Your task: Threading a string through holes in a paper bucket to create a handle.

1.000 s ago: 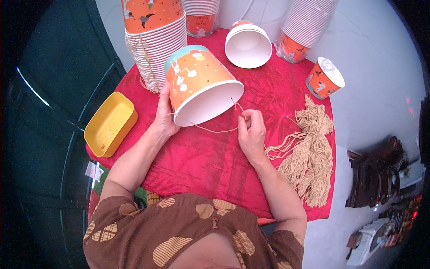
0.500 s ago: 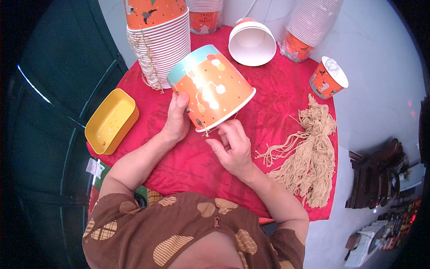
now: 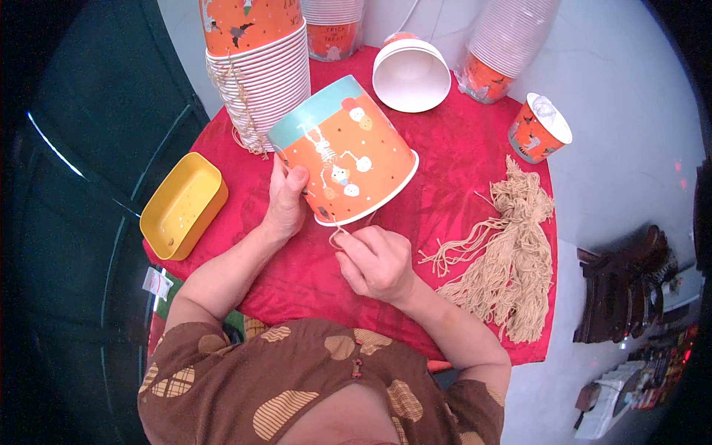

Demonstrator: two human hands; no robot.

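Tilted over the table, an orange paper bucket [image 3: 348, 159] with a teal base band and skeleton print has its white rim toward me. My left hand [image 3: 285, 196] grips its left side, thumb on the outside and the other fingers hidden behind it. A tan cord [image 3: 337, 231] comes out near the rim at the bucket's lower left. The fingers of my right hand [image 3: 380, 259] are curled closed on this cord, just below the rim. On the table to the right lies a loose bundle of tan cords [image 3: 515, 252].
A tall stack of nested buckets [image 3: 259, 89] with cord handles stands at the far left. A yellow tray [image 3: 185, 208] sits at the left edge. Behind are a white-lined bucket [image 3: 411, 78] on its side and a wrapped stack [image 3: 493, 67]. A small orange cup [image 3: 539, 130] holds crumpled plastic.
My right hand has moved slightly down from the rim and closed more tightly, drawing the cord into a visible loop. The bucket has shifted a little left and turned slightly.
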